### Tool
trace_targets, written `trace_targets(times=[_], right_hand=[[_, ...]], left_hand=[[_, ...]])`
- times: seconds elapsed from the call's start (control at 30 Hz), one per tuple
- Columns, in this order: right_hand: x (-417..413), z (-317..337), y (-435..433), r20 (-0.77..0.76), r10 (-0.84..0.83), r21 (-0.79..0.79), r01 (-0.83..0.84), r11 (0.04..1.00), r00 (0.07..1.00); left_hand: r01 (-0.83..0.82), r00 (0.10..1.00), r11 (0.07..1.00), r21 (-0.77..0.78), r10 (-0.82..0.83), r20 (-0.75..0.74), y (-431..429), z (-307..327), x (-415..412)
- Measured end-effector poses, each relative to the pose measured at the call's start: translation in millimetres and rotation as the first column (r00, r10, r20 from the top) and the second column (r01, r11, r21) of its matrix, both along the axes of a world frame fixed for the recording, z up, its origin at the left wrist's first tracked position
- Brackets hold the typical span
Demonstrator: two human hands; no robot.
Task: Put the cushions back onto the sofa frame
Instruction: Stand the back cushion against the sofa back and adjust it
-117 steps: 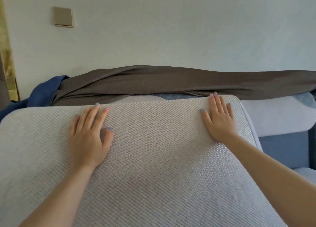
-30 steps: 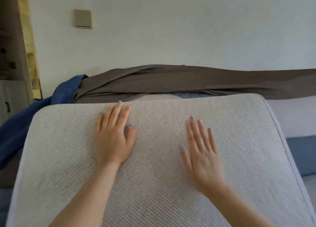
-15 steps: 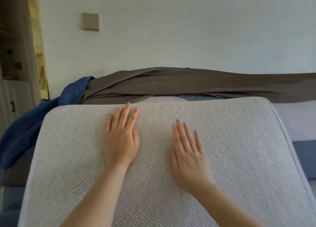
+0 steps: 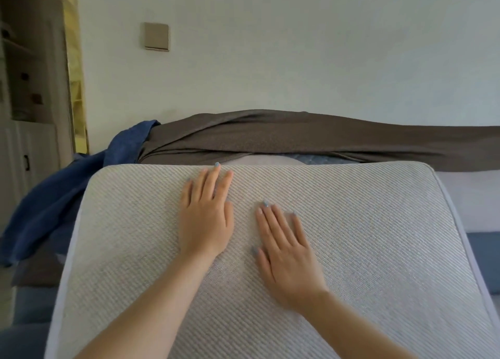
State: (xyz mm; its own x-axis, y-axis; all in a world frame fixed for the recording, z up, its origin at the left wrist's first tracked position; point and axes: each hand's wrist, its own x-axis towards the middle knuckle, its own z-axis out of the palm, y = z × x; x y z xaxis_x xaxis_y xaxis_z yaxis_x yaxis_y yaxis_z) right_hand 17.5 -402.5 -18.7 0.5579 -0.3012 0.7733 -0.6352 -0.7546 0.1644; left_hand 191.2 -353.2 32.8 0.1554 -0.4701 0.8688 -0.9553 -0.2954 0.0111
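Note:
A large pale grey seat cushion (image 4: 365, 237) with a diagonal weave fills the lower middle of the head view, lying flat. My left hand (image 4: 207, 215) lies flat on it near its far edge, fingers straight and together. My right hand (image 4: 286, 253) rests flat on the cushion a little nearer to me, fingers straight. Both palms press the top surface; neither hand holds anything. Behind the cushion a lighter grey back cushion (image 4: 470, 199) shows at the right. What lies under the seat cushion is hidden.
A brown cloth (image 4: 297, 137) drapes along the sofa back, and a blue cloth (image 4: 62, 199) hangs at its left end. Blue sofa fabric (image 4: 484, 261) shows at the right. A white wall with a switch plate (image 4: 157, 36) stands behind; shelving (image 4: 24, 88) is at far left.
My right hand has slid left across the cushion, from its far right corner to beside my left hand. The view has shifted so the cushion sits further right.

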Motion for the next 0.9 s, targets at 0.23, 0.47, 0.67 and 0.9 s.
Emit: trace_targets(times=[0.23, 0.47, 0.67, 0.9], right_hand=[[12, 7, 17, 0.005, 0.036, -0.035, -0.036, 0.999, 0.999], [31, 10, 21, 0.015, 0.045, -0.048, -0.045, 0.998, 0.999], [50, 15, 30, 0.030, 0.054, -0.046, -0.053, 0.998, 0.998], [62, 15, 42, -0.008, 0.067, -0.037, -0.067, 0.997, 0.998]], left_hand=[[0.065, 0.991, 0.992, 0.107, -0.077, 0.110, 25, 8, 29], [-0.063, 0.995, 0.998, 0.017, 0.064, -0.077, 51, -9, 58], [-0.175, 0.959, 0.984, -0.031, 0.163, -0.234, 59, -26, 65], [-0.277, 0.861, 0.956, -0.101, 0.200, -0.468, 82, -53, 77]])
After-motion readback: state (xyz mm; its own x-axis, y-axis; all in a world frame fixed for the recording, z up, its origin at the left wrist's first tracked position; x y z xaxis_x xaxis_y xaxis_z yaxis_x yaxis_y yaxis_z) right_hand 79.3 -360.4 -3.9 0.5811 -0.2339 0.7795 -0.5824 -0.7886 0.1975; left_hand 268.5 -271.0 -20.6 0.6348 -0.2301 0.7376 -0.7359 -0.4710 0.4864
